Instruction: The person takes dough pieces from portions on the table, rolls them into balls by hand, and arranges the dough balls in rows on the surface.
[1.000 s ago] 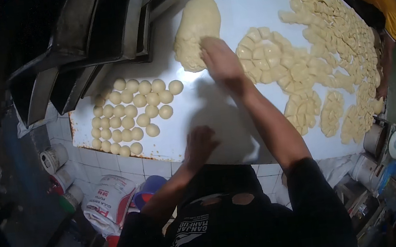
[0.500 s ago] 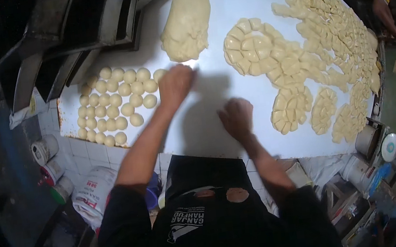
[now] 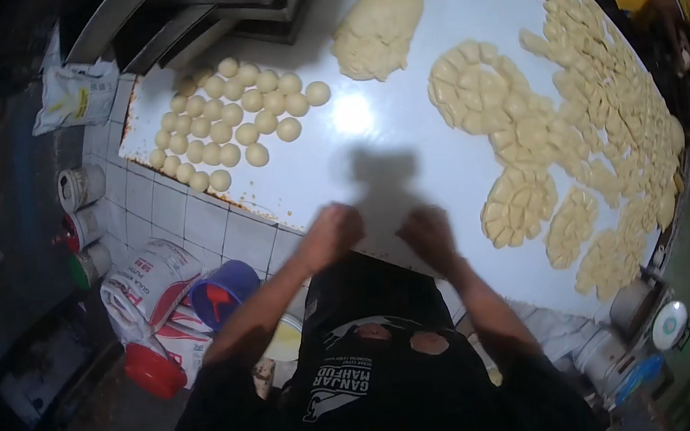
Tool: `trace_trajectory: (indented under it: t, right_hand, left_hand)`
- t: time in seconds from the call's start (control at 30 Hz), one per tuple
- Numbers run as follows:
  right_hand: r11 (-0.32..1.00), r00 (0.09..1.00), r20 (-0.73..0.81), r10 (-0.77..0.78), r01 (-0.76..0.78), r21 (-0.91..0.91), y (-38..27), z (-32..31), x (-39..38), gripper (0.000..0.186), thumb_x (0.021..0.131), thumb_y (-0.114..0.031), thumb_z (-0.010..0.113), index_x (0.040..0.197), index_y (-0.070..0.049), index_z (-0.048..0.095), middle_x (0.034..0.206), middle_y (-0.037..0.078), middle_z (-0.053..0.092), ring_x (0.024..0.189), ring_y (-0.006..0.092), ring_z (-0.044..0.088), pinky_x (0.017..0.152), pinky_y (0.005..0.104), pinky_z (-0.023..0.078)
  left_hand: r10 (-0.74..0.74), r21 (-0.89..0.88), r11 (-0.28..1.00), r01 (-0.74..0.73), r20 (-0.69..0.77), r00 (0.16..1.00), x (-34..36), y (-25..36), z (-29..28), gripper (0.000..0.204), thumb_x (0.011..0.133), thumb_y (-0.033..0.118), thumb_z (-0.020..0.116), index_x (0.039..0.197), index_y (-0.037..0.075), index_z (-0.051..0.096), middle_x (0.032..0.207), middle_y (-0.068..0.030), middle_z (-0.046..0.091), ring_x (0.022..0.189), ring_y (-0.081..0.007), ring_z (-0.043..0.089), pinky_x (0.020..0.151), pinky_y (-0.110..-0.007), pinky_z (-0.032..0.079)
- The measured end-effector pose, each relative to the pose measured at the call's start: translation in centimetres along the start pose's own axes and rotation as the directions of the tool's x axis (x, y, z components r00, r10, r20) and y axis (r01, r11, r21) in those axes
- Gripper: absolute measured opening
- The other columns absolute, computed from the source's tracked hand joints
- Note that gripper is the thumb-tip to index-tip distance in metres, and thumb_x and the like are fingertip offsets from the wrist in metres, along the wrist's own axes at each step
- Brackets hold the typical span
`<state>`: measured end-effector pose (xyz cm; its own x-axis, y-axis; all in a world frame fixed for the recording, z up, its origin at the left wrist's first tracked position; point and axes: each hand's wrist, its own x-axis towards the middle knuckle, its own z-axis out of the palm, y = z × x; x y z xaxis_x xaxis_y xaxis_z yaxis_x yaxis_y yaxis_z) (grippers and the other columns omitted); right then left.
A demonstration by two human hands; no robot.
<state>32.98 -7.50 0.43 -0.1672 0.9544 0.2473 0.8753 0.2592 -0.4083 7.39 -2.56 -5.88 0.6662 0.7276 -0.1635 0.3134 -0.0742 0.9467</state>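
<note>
Head cam: L hand [image 3: 335, 234], R hand [image 3: 428, 238] curled, hold unclear; dough lump [image 3: 382, 24] well fwd.

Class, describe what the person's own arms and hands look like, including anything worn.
The left hand and right hand look bare, without visible gloves or watch. Forearms are uncovered; loose black sleeves end around the elbows, matching a black shirt with white print.

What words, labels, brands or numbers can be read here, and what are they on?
I'm leaving the wording uncopied, but print shows here:
Black shirt: large white lettering; the smaller line is too small to read.
White sack, lower left: red and dark print.
White packet, upper left: marks too small to read.
</note>
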Motion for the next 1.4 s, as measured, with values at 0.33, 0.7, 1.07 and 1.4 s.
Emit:
trace_trajectory:
  t: [0.33, 0.7, 1.07, 1.4]
  right_hand:
    - [0.988, 0.972, 0.235, -0.015, -0.022, 0.152, 4.6, 0.7, -3.2, 0.031, 0.08, -0.025, 0.088, 0.088, -0.008, 0.062, 0.096, 0.012, 0.061, 0.093, 0.0381, 0.057, 0.083, 0.052, 0.045]
    - [0.979, 0.939, 0.279, 0.204, -0.187, -0.087, -0.4, -4.8, 0.4, 0.054, 0.094, -0.015, 0.076, 0.142, -0.001, 0.058, 0.135, 0.022, 0.064, 0.128, 0.0438, 0.057, 0.11, 0.0531, 0.044]
    - [0.987, 0.995, 0.014, -0.096, 0.094, 0.132, -13.4, 5.2, 21.8, 0.045, 0.096, -0.017, 0.075, 0.136, 0.0, 0.061, 0.132, 0.022, 0.065, 0.124, 0.042, 0.062, 0.105, 0.0469, 0.051]
    - [0.997, 0.765, 0.641, -0.052, 0.079, -0.013, -5.6, 5.1, 11.8, 0.03, 0.084, -0.03, 0.084, 0.092, -0.007, 0.067, 0.103, 0.015, 0.064, 0.104, 0.0383, 0.059, 0.089, 0.0536, 0.045]
  left_hand:
    - [0.081, 0.568, 0.823, 0.005, -0.125, 0.989, 1.0, 4.4, -2.9, 0.009, 0.09, 0.017, 0.071, 0.096, 0.01, 0.071, 0.099, -0.0105, 0.068, 0.106, -0.0295, 0.068, 0.095, -0.051, 0.051]
    - [0.118, 0.724, 0.684, -0.089, 0.011, 0.993, -2.3, 3.5, -5.8, 0.021, 0.089, 0.023, 0.074, 0.103, 0.009, 0.066, 0.107, -0.0107, 0.064, 0.103, -0.0313, 0.063, 0.09, -0.047, 0.052]
    - [0.319, 0.596, 0.8, -0.067, -0.329, 0.889, -5.5, 4.9, -9.0, 0.026, 0.088, 0.022, 0.072, 0.111, 0.01, 0.067, 0.125, -0.0076, 0.062, 0.117, -0.0273, 0.061, 0.099, -0.041, 0.051]
    - [0.094, 0.504, 0.849, 0.16, -0.441, 0.893, -11.2, 5.7, -8.1, 0.059, 0.083, 0.019, 0.082, 0.136, 0.001, 0.063, 0.145, -0.017, 0.059, 0.14, -0.0386, 0.053, 0.117, -0.055, 0.043]
